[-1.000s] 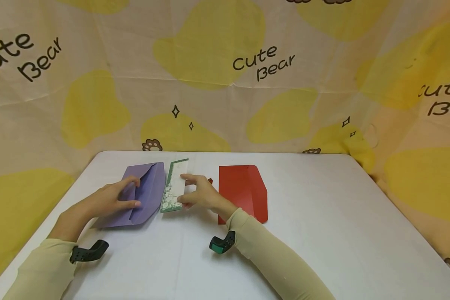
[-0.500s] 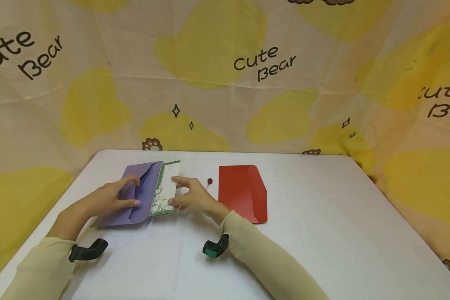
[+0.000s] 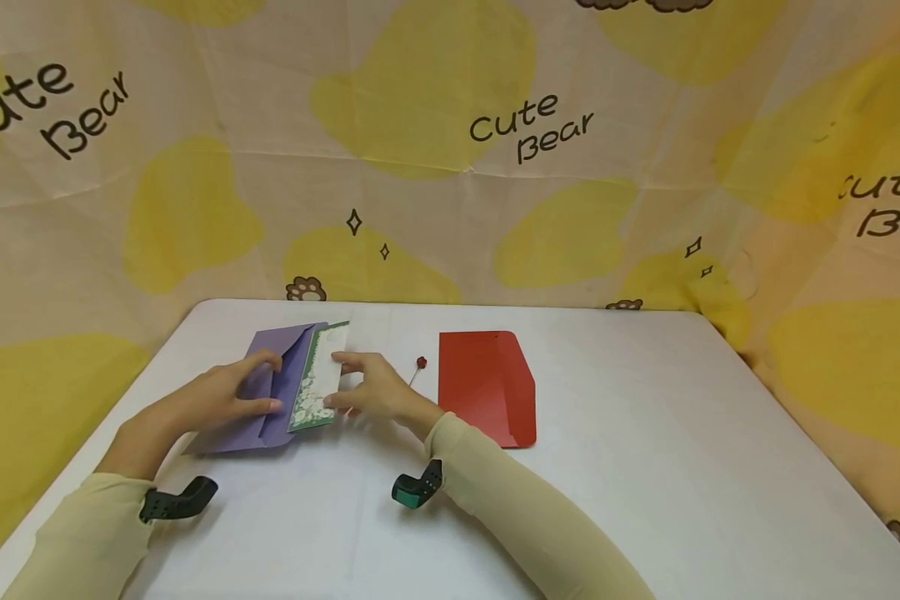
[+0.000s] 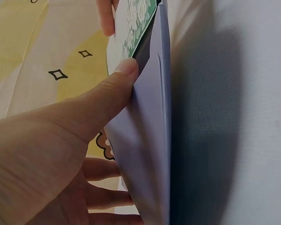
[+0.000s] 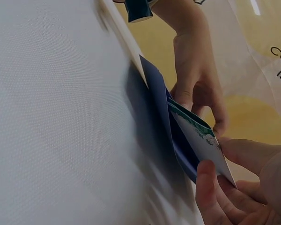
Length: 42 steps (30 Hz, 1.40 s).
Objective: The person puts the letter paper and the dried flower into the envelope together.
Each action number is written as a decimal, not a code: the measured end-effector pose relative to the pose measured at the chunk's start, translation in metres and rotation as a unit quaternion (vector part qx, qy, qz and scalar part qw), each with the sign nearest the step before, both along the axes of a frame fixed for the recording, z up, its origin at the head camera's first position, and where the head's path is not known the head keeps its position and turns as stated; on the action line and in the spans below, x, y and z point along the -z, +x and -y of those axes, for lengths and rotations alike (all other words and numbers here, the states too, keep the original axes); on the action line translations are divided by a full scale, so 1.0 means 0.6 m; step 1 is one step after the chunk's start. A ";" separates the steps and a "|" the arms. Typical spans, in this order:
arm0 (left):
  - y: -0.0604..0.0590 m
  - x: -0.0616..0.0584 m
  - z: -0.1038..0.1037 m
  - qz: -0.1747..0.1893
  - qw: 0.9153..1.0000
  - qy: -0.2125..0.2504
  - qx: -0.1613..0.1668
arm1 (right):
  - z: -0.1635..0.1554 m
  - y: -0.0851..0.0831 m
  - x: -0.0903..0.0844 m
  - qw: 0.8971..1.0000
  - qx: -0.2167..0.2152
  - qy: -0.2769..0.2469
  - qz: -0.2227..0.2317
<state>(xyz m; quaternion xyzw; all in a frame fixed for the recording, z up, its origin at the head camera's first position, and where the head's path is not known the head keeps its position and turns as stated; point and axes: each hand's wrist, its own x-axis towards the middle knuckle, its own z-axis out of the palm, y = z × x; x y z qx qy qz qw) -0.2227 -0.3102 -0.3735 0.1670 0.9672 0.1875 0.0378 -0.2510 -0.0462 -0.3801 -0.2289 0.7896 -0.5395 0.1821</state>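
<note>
Head view: sliding green-edged card (image 3: 317,377), pinched in right hand (image 3: 367,390), partway into purple envelope (image 3: 270,392) on table (image 3: 645,433); left hand (image 3: 221,398) gripping the pocket open. Next: steady push, corners aligned.

I see a white surface (image 3: 645,467). On it lie a purple envelope (image 3: 270,400), a red envelope (image 3: 487,385) and a small red pin (image 3: 421,362) between them.

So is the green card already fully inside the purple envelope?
No, only partly in: the green card has its left edge under the purple envelope flap.
</note>
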 end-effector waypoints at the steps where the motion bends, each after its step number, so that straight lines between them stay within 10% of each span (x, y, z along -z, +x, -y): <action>1: 0.000 0.000 0.000 0.000 1.000 0.000 0.000 | 0.002 -0.001 0.000 1.000 0.001 0.001 -0.002; 42: 0.002 -0.003 0.003 -0.007 1.000 0.011 0.009 | 0.050 -0.006 0.004 0.999 0.010 0.047 0.016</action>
